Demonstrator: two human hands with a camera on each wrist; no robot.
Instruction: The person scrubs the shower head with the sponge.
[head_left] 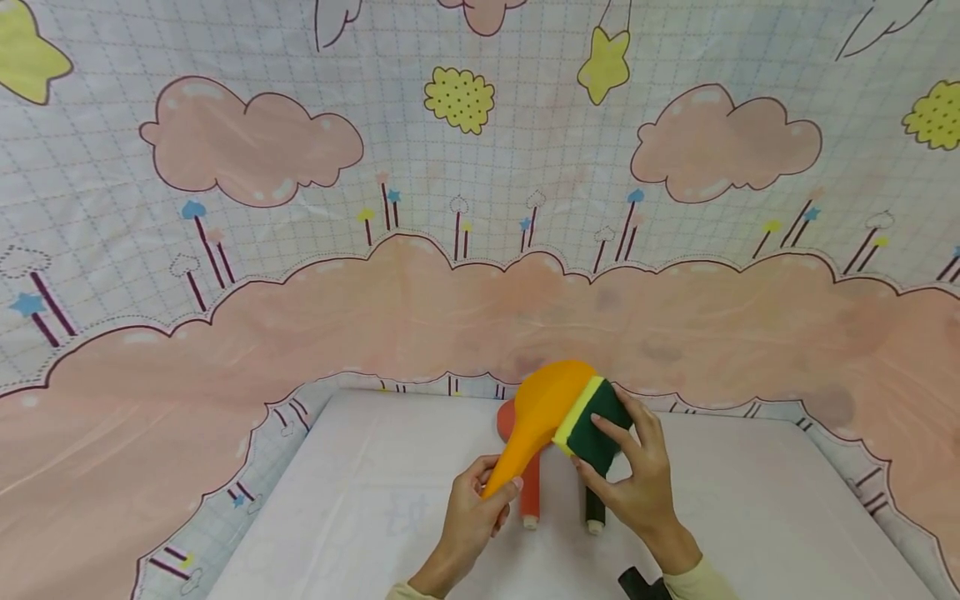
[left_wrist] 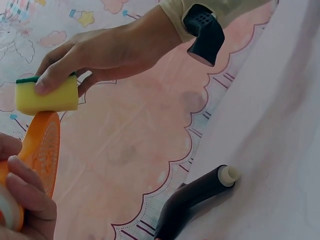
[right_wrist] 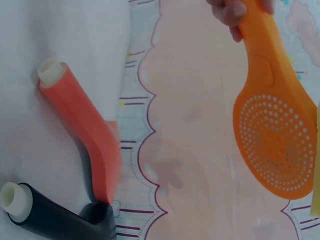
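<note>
My left hand [head_left: 474, 510] grips the handle of an orange shower head [head_left: 549, 404], its head end tilted up and to the right. In the right wrist view the perforated spray face [right_wrist: 274, 145] is visible. Between the fingers and thumb of my right hand [head_left: 647, 483] is a yellow sponge [left_wrist: 50, 99] with a dark green scouring side [head_left: 597, 425]. The sponge's yellow side lies against the edge of the orange head. Behind them, a coral-red shower head [right_wrist: 96, 137] and a black one [left_wrist: 196, 196] lie on the white table, partly hidden in the head view.
The white table [head_left: 330, 500] ends at a cloth backdrop [head_left: 450, 325] printed with clouds and stars. A black wrist camera [left_wrist: 206, 35] sits on the right sleeve.
</note>
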